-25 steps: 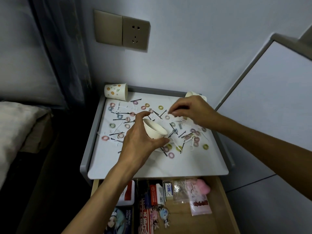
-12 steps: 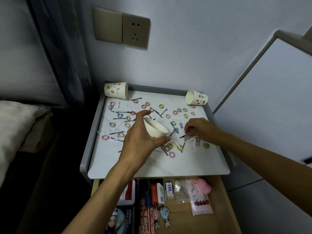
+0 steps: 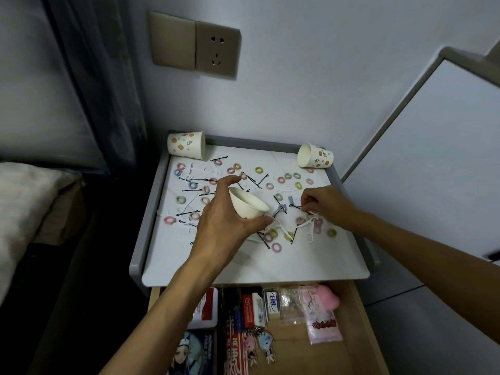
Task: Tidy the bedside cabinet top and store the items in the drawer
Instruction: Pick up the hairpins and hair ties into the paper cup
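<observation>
The white cabinet top (image 3: 205,263) is strewn with several small coloured hair rings (image 3: 259,169), black bobby pins (image 3: 186,213) and white floss picks (image 3: 303,226). My left hand (image 3: 224,220) grips a white paper cup (image 3: 247,204), tilted with its mouth toward the right, just above the middle of the top. My right hand (image 3: 327,205) is lowered onto the right side, fingertips pinching at a bobby pin (image 3: 297,207) among the picks and rings. Below the front edge, the wooden drawer (image 3: 362,334) stands open.
Two patterned paper cups lie on their sides at the back corners, one left (image 3: 186,144), one right (image 3: 315,155). A grey rim (image 3: 147,220) borders the top. The drawer holds boxes (image 3: 253,307), plastic bags (image 3: 322,315) and keychain charms (image 3: 259,345). A bed (image 3: 24,201) lies left.
My right hand came forward from the back right of the top down to the pins on the right side. The left hand with the cup has hardly moved.
</observation>
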`<state>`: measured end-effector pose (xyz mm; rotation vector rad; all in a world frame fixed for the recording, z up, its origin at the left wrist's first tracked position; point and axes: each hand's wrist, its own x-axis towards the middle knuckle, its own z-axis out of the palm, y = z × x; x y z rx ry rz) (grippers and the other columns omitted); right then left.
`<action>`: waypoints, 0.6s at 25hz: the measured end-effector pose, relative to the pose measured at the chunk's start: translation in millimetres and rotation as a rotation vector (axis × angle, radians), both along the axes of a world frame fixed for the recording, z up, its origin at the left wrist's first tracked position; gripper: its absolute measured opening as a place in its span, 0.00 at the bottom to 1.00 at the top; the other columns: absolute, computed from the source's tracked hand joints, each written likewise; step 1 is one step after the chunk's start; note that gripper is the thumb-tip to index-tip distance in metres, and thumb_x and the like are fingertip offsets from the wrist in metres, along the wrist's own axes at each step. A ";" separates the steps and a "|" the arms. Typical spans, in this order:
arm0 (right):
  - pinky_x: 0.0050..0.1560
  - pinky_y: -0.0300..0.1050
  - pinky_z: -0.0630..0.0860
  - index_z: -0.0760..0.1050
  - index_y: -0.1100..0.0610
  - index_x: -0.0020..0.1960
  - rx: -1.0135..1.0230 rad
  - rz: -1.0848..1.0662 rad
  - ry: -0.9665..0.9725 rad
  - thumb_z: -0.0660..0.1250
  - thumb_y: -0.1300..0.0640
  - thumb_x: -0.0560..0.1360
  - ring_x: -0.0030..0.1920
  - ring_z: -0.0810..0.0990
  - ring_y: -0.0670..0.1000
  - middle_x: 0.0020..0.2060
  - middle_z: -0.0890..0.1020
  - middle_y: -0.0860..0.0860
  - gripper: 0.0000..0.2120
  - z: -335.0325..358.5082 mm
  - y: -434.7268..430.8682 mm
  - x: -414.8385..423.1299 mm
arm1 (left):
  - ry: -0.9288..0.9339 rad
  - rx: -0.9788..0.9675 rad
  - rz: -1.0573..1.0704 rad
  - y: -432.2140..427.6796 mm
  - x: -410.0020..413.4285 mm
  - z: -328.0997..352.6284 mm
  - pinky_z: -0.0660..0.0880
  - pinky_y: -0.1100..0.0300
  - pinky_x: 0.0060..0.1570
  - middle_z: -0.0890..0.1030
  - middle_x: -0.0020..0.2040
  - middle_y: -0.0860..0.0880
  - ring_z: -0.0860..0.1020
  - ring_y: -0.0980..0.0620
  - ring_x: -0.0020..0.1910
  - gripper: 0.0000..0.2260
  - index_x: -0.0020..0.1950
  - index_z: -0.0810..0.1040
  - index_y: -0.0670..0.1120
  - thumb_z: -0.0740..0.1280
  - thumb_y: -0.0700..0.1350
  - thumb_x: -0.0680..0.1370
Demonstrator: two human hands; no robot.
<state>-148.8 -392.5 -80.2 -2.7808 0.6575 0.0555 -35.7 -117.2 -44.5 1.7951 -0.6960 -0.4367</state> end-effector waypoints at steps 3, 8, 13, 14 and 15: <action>0.42 0.46 0.78 0.80 0.53 0.42 -0.008 -0.044 -0.040 0.71 0.58 0.74 0.38 0.79 0.47 0.37 0.82 0.47 0.03 0.8 -0.1 0.2 | -0.001 -0.004 0.000 1.0 0.2 0.0 0.75 0.54 0.49 0.77 0.56 0.53 0.77 0.50 0.52 0.37 0.66 0.65 0.61 0.81 0.52 0.62; 0.43 0.43 0.77 0.81 0.55 0.45 -0.030 -0.102 -0.074 0.71 0.57 0.74 0.39 0.79 0.47 0.40 0.83 0.49 0.01 3.3 4.6 0.9 | 0.001 -0.009 0.002 2.0 1.1 1.0 0.74 0.56 0.48 0.77 0.55 0.53 0.76 0.50 0.52 0.37 0.66 0.66 0.59 0.81 0.52 0.63; 0.42 0.35 0.73 0.80 0.57 0.57 -0.028 -0.140 0.017 0.69 0.57 0.76 0.38 0.76 0.43 0.46 0.82 0.51 0.10 -2.9 13.1 0.0 | 0.007 -0.008 0.005 2.8 1.3 1.4 0.74 0.57 0.47 0.77 0.56 0.53 0.76 0.50 0.52 0.37 0.67 0.65 0.59 0.80 0.52 0.63; 0.42 0.34 0.72 0.80 0.58 0.57 -0.031 -0.163 0.030 0.69 0.56 0.77 0.39 0.76 0.44 0.47 0.83 0.52 0.10 -4.9 13.4 -0.1 | 0.009 -0.008 0.004 3.0 1.1 1.7 0.73 0.57 0.46 0.77 0.56 0.53 0.76 0.50 0.52 0.37 0.67 0.65 0.59 0.80 0.52 0.63; 0.44 0.35 0.73 0.80 0.58 0.56 -0.040 -0.174 0.034 0.69 0.56 0.77 0.40 0.77 0.45 0.48 0.83 0.52 0.09 -7.1 12.8 -0.4 | 0.010 -0.008 0.002 3.3 0.8 1.9 0.73 0.58 0.46 0.77 0.56 0.52 0.76 0.50 0.52 0.37 0.67 0.65 0.58 0.80 0.52 0.63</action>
